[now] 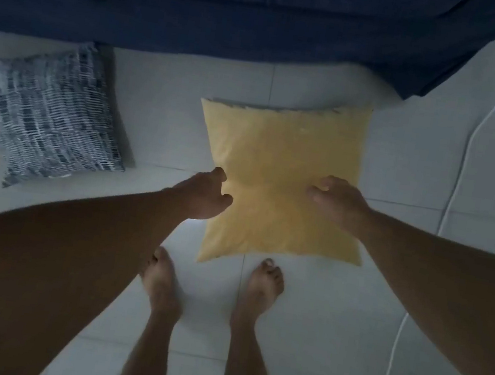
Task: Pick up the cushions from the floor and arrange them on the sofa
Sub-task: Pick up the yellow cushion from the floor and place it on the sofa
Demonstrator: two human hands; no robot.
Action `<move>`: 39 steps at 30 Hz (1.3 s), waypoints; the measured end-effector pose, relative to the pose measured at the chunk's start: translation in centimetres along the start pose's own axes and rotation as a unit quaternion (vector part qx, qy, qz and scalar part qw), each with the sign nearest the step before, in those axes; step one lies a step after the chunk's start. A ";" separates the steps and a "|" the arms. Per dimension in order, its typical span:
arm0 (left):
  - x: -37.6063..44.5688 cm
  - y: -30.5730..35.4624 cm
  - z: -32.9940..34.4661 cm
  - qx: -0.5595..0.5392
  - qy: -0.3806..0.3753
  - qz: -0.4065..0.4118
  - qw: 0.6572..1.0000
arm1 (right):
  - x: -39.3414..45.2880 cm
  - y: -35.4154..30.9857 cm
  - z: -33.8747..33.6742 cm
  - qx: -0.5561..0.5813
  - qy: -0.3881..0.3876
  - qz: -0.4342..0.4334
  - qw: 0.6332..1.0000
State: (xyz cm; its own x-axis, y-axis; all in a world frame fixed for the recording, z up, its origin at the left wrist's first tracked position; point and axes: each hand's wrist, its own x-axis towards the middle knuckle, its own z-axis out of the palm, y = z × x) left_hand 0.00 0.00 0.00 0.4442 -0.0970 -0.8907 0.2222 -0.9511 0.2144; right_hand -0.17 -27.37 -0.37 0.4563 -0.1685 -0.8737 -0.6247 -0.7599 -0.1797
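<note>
Reaching down from above, the left hand [204, 192] and the right hand [337, 203] sit on the yellow cushion [286, 148], which lies flat on the pale tiled floor [168, 106] just in front of the dark blue sofa [233, 10]. The left hand is at the cushion's left edge, with its fingers [221, 174] curled and slightly apart, thumb and forefinger forming an open hook against the fabric; whether they actually pinch the cover cannot be told. The right hand rests on the cushion's top face toward the right side, fingers bent and loosely spread, not closed around anything. A second cushion, the blue-and-white patterned cushion [52, 115], lies on the floor to the left, well apart from the yellow one and close to the sofa's lower edge. Two bare feet [162, 283] stand on the tiles just behind the yellow cushion's near edge. A white cable [461, 173] runs along the floor on the right side, apart from both cushions.
</note>
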 end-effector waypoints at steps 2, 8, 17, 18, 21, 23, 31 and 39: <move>1.5 -0.4 1.2 -0.016 0.003 -0.014 1.000 | 1.7 0.7 0.7 0.010 0.020 0.018 1.000; 5.0 -1.2 3.9 -0.129 0.013 -0.068 0.989 | 5.5 2.5 1.6 0.044 0.084 0.046 0.994; 9.1 -1.3 6.0 -0.442 0.070 -0.178 0.877 | 8.5 4.7 2.7 0.247 0.102 0.079 0.960; 9.2 -1.3 6.1 -0.470 0.059 -0.183 0.861 | 8.4 4.8 2.8 0.263 0.091 0.092 0.956; 8.5 -1.7 6.4 -0.502 0.024 -0.199 0.842 | 8.0 5.1 3.4 0.295 0.032 0.122 0.947; 8.3 -2.4 6.8 -0.519 0.020 -0.210 0.829 | 7.6 5.8 4.2 0.273 0.019 0.130 0.953; 4.8 -5.2 7.8 -0.502 0.036 -0.236 0.832 | 4.1 7.7 8.5 0.305 -0.010 0.105 0.946; -2.8 -6.1 7.8 -0.489 0.098 -0.248 0.831 | -2.1 6.6 12.2 0.303 0.003 0.141 0.942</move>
State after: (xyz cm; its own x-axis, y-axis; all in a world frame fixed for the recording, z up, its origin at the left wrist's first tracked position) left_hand -9.37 3.79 -1.98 0.1994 0.3754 -0.9051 0.9761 -0.1579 0.1495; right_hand -13.04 -24.36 -5.23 0.2204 -0.3150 -0.9232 -0.9681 -0.1860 -0.1677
